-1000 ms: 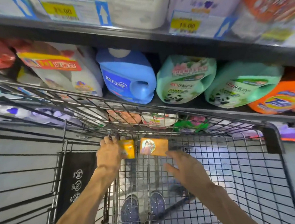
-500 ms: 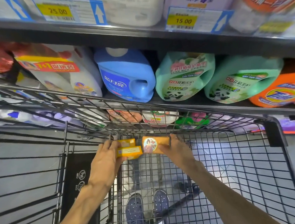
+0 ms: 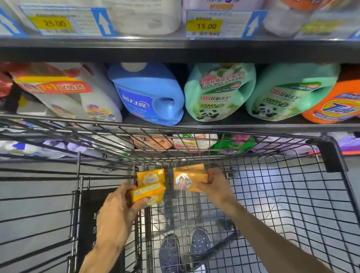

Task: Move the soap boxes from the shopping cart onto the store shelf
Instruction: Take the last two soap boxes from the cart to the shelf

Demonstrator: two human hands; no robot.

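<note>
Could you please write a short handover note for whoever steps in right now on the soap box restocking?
Left hand grips a yellow soap box inside the shopping cart.
Right hand grips an orange soap box with a round picture.
A third yellow soap box sits in the cart just beyond the left-hand one.
Done: two boxes picked up. Left: place them on the store shelf, then fetch the third.
</note>
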